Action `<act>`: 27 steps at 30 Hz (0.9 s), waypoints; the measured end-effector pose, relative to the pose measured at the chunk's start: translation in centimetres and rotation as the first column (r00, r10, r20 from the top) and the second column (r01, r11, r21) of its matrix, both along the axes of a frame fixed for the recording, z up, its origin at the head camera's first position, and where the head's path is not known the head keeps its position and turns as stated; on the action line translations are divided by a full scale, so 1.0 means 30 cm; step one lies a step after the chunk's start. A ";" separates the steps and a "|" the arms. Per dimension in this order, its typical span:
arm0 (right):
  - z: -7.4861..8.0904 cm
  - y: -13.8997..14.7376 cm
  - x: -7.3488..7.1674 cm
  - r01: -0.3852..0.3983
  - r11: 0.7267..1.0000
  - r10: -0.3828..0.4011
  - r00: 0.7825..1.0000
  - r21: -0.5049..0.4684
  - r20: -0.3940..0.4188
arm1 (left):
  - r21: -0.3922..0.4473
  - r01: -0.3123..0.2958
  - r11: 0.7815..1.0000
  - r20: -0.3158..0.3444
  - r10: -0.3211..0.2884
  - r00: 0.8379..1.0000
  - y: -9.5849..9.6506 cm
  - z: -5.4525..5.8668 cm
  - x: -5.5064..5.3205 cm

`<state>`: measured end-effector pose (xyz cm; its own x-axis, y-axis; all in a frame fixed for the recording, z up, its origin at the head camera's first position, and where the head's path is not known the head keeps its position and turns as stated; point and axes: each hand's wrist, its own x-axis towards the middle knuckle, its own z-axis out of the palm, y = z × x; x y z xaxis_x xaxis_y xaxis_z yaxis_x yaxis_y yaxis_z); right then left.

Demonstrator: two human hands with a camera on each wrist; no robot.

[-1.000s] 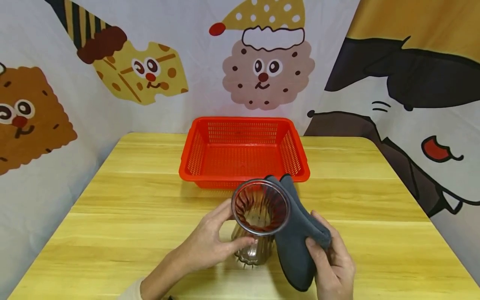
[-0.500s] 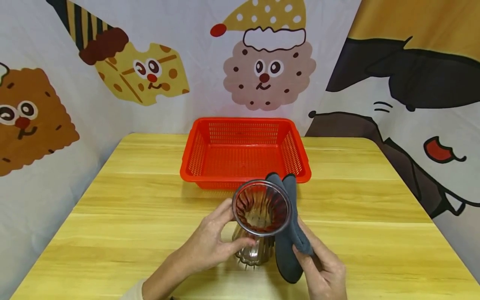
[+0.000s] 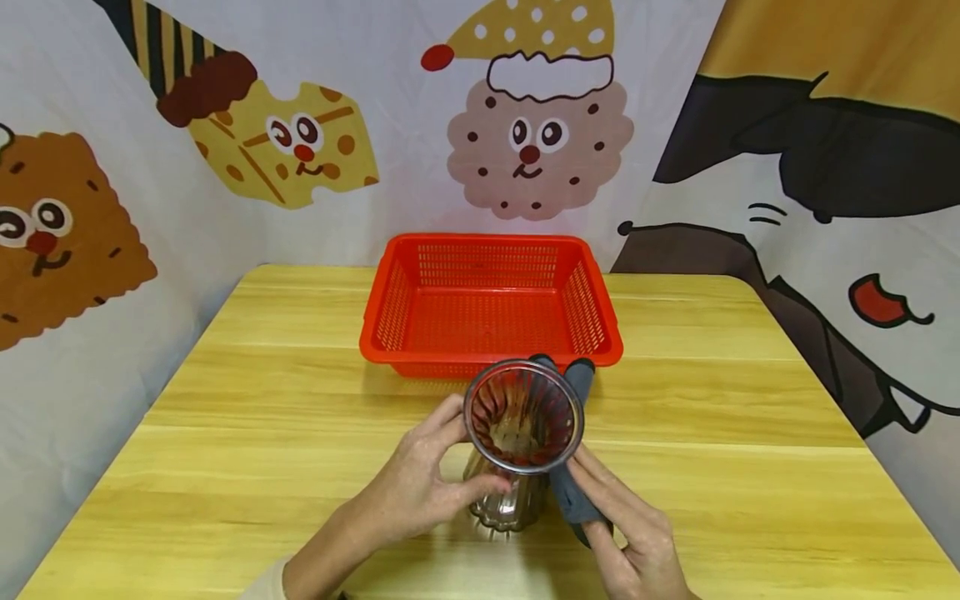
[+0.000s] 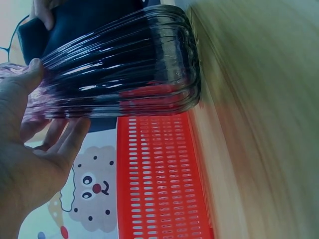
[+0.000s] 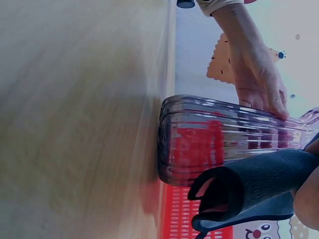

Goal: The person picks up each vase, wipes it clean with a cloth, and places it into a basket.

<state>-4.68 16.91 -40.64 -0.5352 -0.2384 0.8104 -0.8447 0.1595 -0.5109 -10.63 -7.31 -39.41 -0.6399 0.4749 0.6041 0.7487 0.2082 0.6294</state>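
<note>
A clear ribbed glass vase [image 3: 504,507] with a flared rim stands upright on the table. My left hand [image 3: 422,477] holds it around the neck, thumb on the near side, as the left wrist view also shows with the vase [image 4: 119,79]. On the vase's right side, my right hand [image 3: 633,529] pinches a folded dark grey cloth [image 3: 573,496] with black edging. In the right wrist view the cloth [image 5: 264,174] is rolled over on itself and overlaps the vase's wall. Through the glass, part of the cloth shows; the rim hides another part.
A red plastic basket [image 3: 375,342] with slotted walls stands behind the vase, with nothing in it. Under everything lies a light wood-grain tabletop [image 3: 262,400]. A cartoon-printed curtain [image 3: 412,150] hangs along the back and both sides.
My right hand has moved left toward the vase and brought the cloth in against its side, folding it narrower. The left hand and the vase have stayed in place.
</note>
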 end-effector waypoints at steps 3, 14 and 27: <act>0.013 -0.005 -0.002 0.000 1.000 0.000 1.000 0.015 -0.028 | 0.008 0.002 1.000 0.004 -0.002 1.000 0.000 -0.001 -0.001; 0.005 0.027 -0.018 0.002 0.998 0.002 0.999 0.062 -0.054 | 0.019 0.000 1.000 0.022 0.000 1.000 0.002 -0.003 0.004; -0.032 0.054 0.003 0.158 0.972 -0.172 0.983 0.173 0.067 | 0.025 -0.010 1.000 0.023 0.010 1.000 0.000 0.000 0.003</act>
